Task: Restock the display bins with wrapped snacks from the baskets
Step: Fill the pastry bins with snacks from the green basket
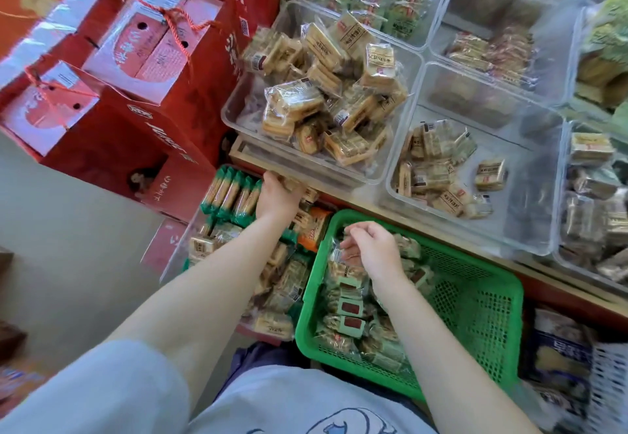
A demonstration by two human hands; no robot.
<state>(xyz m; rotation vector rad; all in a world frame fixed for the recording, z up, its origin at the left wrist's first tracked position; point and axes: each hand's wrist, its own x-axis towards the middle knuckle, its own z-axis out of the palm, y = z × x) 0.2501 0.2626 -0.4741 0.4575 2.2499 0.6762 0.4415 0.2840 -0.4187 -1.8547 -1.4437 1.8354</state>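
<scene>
The right hand (372, 250) hung over the green perforated plastic basket (475, 301), fingers curled down on a clear-wrapped snack (339, 256). The left hand (278, 195) reached beyond, gripping tan wrapped snacks (297, 184) just below the rim of the clear plastic display bin (306, 165), half full of similar packs.

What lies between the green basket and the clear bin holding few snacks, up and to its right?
In the head view, only the shelf's wooden edge separates the green basket from the clear bin.
</scene>
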